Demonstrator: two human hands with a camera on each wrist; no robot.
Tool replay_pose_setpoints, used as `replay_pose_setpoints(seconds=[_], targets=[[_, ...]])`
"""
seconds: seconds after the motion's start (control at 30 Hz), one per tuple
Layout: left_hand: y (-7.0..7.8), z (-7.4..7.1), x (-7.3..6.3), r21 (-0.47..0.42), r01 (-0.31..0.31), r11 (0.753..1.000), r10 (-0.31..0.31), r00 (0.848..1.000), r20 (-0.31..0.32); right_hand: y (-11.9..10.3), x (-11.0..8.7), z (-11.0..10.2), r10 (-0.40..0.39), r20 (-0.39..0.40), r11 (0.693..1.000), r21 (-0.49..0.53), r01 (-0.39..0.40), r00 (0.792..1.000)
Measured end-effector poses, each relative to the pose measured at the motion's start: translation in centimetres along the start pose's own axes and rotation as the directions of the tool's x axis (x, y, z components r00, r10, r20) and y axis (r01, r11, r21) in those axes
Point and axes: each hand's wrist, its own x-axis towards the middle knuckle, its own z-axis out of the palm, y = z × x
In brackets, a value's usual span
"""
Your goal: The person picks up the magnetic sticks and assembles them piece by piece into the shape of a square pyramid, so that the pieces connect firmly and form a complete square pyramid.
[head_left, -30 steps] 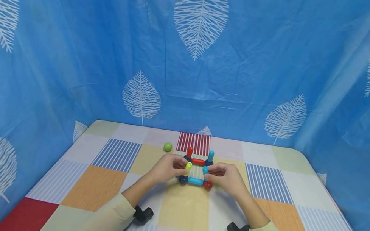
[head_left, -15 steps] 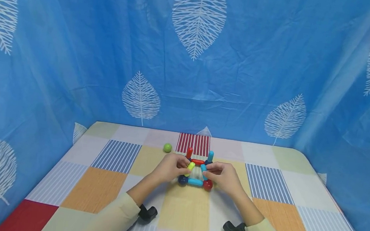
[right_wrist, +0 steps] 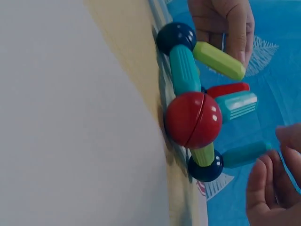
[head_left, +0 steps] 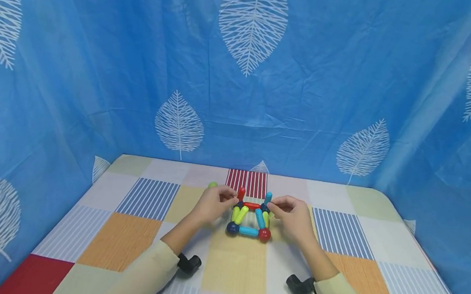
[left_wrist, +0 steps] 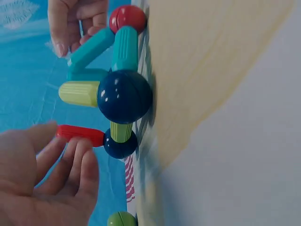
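Note:
A square frame of magnetic rods and balls lies on the table. Its front has a navy ball (head_left: 232, 228), a light blue rod (head_left: 248, 231) and a red ball (head_left: 264, 235). From these front balls a yellow-green rod (left_wrist: 79, 93) and a light blue rod (right_wrist: 238, 106) rise, leaning inward. At the back, my left hand (head_left: 210, 206) pinches the upper end of the upright red rod (left_wrist: 81, 134) on a navy ball (left_wrist: 120, 141). Opposite it, my right hand (head_left: 295, 218) has thumb and fingertips around the top of the upright blue rod (right_wrist: 247, 154).
A loose green ball (left_wrist: 122, 219) sits behind my left hand, mostly hidden in the head view. The patchwork cloth (head_left: 236, 268) covers the table, and a blue leaf-print curtain (head_left: 313, 78) encloses its back and sides.
Both hands have left the front rods and moved back to the rear uprights. The front yellow-green and light blue rods, nearly upright before, now lean inward. The green ball became partly covered.

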Motion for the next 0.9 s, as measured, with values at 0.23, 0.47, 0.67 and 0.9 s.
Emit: replay_pose_setpoints(seconds=[0.23,0.47,0.67,0.9], targets=[[-0.2,0.6,2.1,0.030,-0.028,0.999,0.029,0.999,-0.020,0.5,2.0,0.1,-0.015,-0.012,0.999,-0.037,0.014,1.000],[-0.3,1.1,2.7,0.023,-0.058,0.998,0.057,0.997,0.049,0.6,2.6,0.5,-0.095,0.075,0.994,-0.055,0.100,0.993],[-0.2,1.1,2.5,0.055,-0.123,0.991,0.117,0.988,0.103,0.7,2.5,0.8,-0.131,0.150,0.989,-0.049,0.140,0.980],[0.1,1.1,2.4,0.102,-0.159,0.982,0.145,0.981,0.125,0.8,2.5,1.0,-0.157,0.175,0.987,-0.016,0.162,0.972]])
